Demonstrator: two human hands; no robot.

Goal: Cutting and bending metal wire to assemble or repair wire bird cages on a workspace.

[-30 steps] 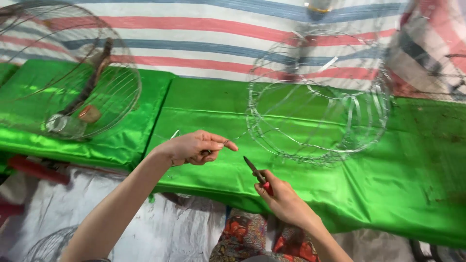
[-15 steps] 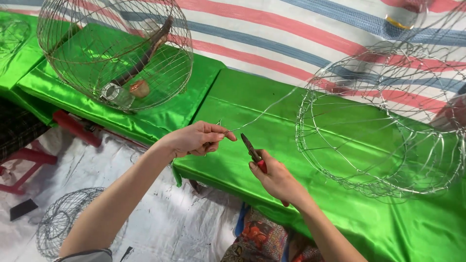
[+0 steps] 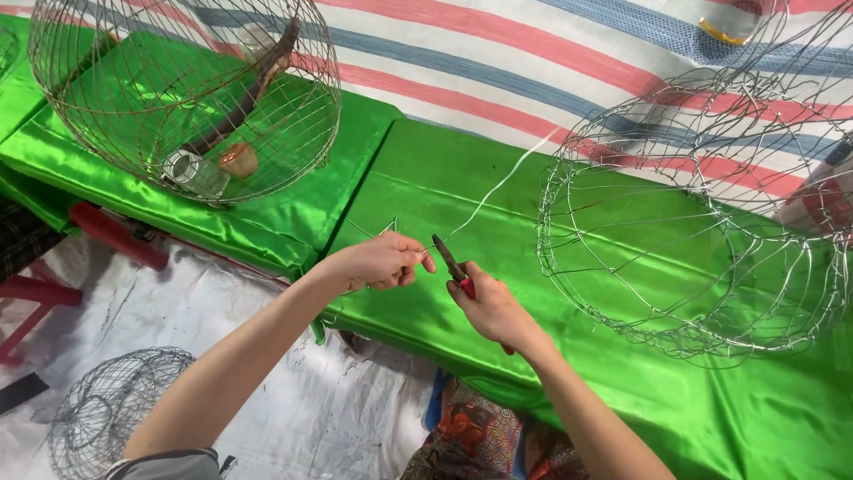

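My left hand (image 3: 384,261) pinches the end of a thin steel wire (image 3: 498,188) that runs up and right toward a round wire cage frame (image 3: 684,240) lying on the green satin cloth (image 3: 498,293). My right hand (image 3: 491,308) grips red-handled pliers (image 3: 451,264), whose dark jaws point up-left and sit just right of my left fingertips, at the wire. Both hands hover over the cloth's front edge.
A finished domed wire cage (image 3: 182,89) with a wooden perch, a small glass jar (image 3: 191,171) and a cup stands at the upper left. A striped tarp (image 3: 498,62) lies behind. Another wire frame (image 3: 111,409) rests on the floor sheet, lower left. A red stool (image 3: 35,298) is at left.
The view has swung right and down, so the cages sit further left in frame. My hands have come closer together, with the plier jaws now almost at my left fingertips.
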